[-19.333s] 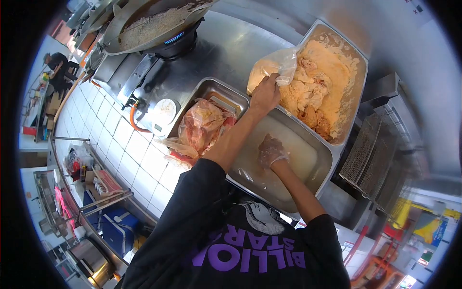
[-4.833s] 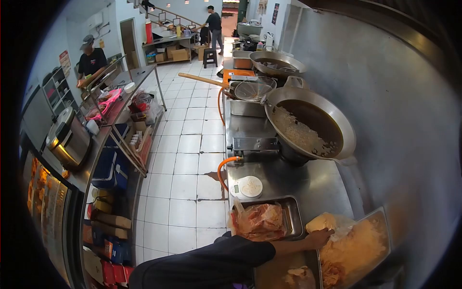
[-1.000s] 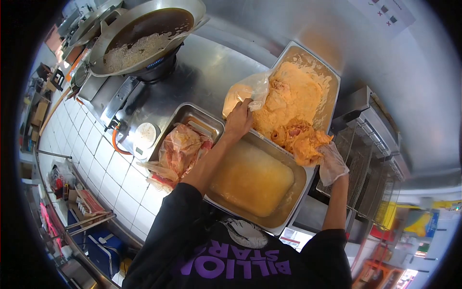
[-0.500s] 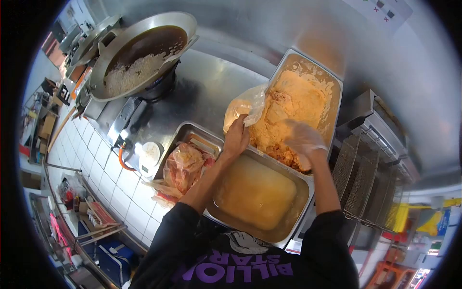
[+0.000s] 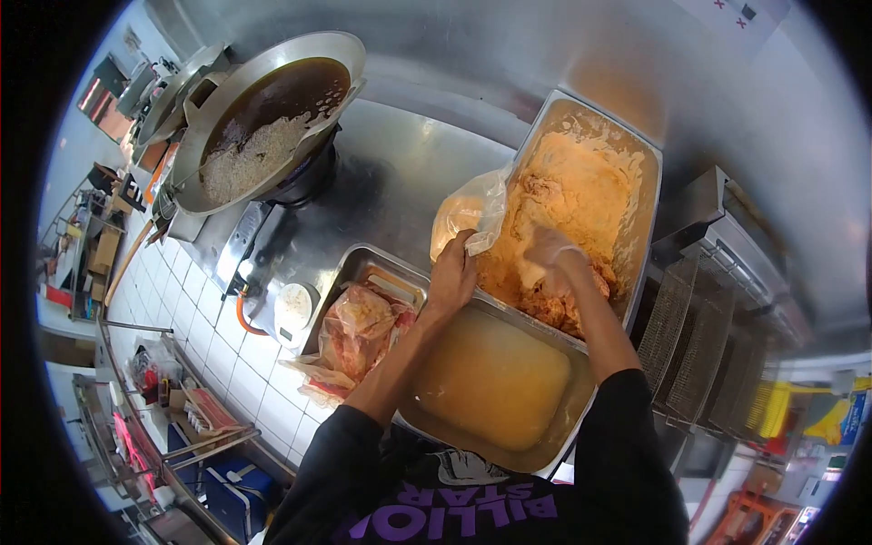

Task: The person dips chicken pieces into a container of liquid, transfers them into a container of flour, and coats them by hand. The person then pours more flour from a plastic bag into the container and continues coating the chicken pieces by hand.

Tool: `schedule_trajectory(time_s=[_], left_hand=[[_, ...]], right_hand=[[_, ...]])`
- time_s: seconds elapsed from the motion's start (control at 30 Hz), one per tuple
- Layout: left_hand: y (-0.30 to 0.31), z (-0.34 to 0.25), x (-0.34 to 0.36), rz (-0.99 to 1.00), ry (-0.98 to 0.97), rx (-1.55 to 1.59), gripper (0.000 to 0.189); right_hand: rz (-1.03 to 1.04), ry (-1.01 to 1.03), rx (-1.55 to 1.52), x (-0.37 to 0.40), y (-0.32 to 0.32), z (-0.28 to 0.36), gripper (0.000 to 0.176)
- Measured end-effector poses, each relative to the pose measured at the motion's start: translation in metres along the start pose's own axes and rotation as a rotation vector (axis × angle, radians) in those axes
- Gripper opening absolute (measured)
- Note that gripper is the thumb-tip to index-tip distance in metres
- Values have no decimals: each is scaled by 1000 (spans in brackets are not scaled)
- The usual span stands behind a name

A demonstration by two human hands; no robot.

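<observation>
My left hand (image 5: pixel 454 270) is closed on the rim of a clear plastic bag (image 5: pixel 486 207) with orange flour inside, which leans over the near left edge of a deep metal tray (image 5: pixel 647 238). Orange seasoned flour (image 5: pixel 581 186) fills much of that tray, and coated meat pieces (image 5: pixel 556 309) lie at its near end. My right hand (image 5: pixel 552 254), in a thin clear glove, is down in the flour just beyond those pieces. Motion blurs its fingers. Directly below sits a second metal pan of cloudy yellowish liquid (image 5: pixel 490 377).
Left of the liquid, a metal pan (image 5: pixel 368 254) contains bagged raw meat (image 5: pixel 356 331). A small white scale (image 5: pixel 295 309) stands beside it. A large wok (image 5: pixel 331 50) of bubbling dark oil sits on a burner at upper left. Wire fry baskets (image 5: pixel 695 341) hang at right.
My right hand has shifted left and lower into the flour. My left hand keeps its hold on the bag. The whole view has tilted slightly.
</observation>
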State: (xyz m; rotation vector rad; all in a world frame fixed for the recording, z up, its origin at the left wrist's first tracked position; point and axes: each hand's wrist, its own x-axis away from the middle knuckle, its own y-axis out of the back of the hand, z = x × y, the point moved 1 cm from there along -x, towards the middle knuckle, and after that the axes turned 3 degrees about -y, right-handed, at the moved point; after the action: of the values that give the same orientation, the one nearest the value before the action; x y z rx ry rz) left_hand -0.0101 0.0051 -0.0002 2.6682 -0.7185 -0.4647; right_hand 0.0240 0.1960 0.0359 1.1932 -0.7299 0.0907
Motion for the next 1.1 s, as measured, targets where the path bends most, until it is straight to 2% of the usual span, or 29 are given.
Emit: schedule_trajectory(time_s=[0.07, 0.1, 0.13, 0.2, 0.27, 0.3, 0.33, 0.4, 0.5, 0.6, 0.67, 0.7, 0.77, 0.8, 0.87, 0.93, 1.0, 1.03, 1.1], left_hand=[[-1, -2, -1, 8, 36, -10, 32], [-1, -1, -1, 16, 70, -23, 31], [-2, 0, -1, 15, 71, -23, 31], [-4, 3, -2, 6, 48, -16, 32], [-3, 3, -1, 9, 43, -24, 32], [-3, 3, -1, 9, 45, -32, 32], [-3, 2, -1, 7, 38, -34, 32], [-2, -2, -1, -2, 64, -57, 32], [1, -8, -1, -5, 46, -39, 32], [0, -2, -1, 8, 12, -24, 32], [-1, 0, -1, 2, 3, -32, 32], [-2, 1, -1, -6, 2, -42, 33], [-3, 5, 1, -1, 18, -31, 33], [-3, 7, 0, 5, 29, -22, 34], [0, 4, 1, 0, 13, -31, 34], [0, 1, 2, -9, 1, -41, 34], [0, -1, 2, 12, 45, -35, 34], [-1, -1, 1, 20, 65, -52, 33], [-1, 0, 3, 3, 34, -25, 32]], right_hand=[[18, -164, -201, 13, 31, -12, 58], [20, -164, -200, -13, 26, -38, 58], [-49, -108, 69, -55, 11, -74, 58], [-125, -53, 334, -73, 7, -90, 59], [-361, -152, 232, -60, 16, -84, 68], [-370, -152, 231, -65, 11, -83, 68], [-228, -91, 129, -81, -3, -84, 55], [-94, -25, 25, -103, -33, -82, 44], [-257, -1, 290, -115, -59, -74, 44], [-229, -104, 604, -109, -51, -72, 43], [-269, -90, 166, -84, -27, -63, 43], [-273, -88, 170, -88, -25, -67, 43], [-465, 22, 209, -89, -18, -74, 43], [-470, 29, 212, -91, -12, -78, 43], [-233, -35, 352, -70, 19, -68, 48], [-522, -356, -451, -95, 8, -101, 49], [-575, -462, -521, -102, 16, -116, 42], [-576, -447, -514, -107, 21, -120, 42], [-602, -491, -372, -119, 26, -123, 41]])
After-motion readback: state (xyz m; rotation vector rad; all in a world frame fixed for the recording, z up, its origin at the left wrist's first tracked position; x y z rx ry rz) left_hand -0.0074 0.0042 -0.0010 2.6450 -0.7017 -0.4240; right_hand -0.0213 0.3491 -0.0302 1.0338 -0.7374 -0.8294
